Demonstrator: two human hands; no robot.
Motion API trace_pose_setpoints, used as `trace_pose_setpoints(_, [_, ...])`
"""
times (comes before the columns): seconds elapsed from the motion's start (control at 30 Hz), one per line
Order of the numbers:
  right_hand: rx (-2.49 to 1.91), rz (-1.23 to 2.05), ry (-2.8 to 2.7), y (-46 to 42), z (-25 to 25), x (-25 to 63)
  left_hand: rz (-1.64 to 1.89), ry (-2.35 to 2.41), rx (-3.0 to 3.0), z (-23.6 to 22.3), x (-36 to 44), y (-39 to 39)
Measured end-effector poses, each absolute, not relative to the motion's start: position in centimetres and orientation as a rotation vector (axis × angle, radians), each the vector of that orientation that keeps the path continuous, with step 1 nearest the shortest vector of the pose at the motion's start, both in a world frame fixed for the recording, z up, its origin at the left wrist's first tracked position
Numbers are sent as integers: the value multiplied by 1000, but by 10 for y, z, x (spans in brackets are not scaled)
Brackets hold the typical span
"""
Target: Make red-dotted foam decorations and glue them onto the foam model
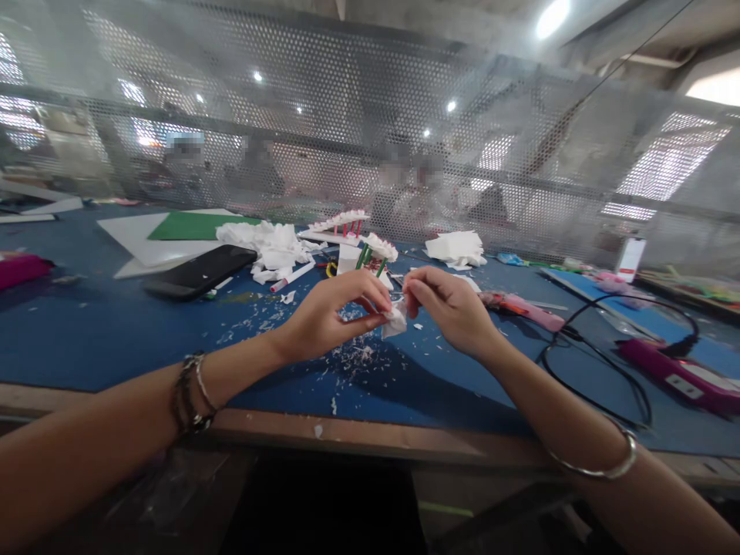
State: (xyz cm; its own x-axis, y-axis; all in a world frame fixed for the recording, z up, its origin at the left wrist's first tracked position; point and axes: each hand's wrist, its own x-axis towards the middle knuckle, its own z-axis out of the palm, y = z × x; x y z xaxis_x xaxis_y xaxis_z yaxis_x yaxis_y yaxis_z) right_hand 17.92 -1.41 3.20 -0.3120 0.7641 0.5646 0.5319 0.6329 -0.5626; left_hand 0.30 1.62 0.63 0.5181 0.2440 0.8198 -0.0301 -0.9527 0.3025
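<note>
Blue tabletop [86,331], left grip [332,312] pinching white scrap [395,322], right grip [454,308] curled beside

Left arm [132,408]: comes in from the lower left, forearm slanting up
Left hand [335,308]: back upward, thumb and fingers [370,291] pinched
Right arm [560,412]: comes in from the lower right, angled inward
Right hand [448,308]: curled, thumb against bent index
Hands: level, close together, fingertips nearly meeting

Head-worn view, facing forward and slightly down, near the blue table [451,395]
</note>
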Motion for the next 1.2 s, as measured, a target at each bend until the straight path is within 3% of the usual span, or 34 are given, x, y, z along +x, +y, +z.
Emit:
trace_pose_setpoints(0.5, [-977, 522, -1839, -8, 31, 185, 1404, 189, 2430, 6, 3, 15])
trace_pose_setpoints(1.2, [-1049, 400, -1950, -11, 30, 184, 1421, 202, 2420, 6, 3, 15])
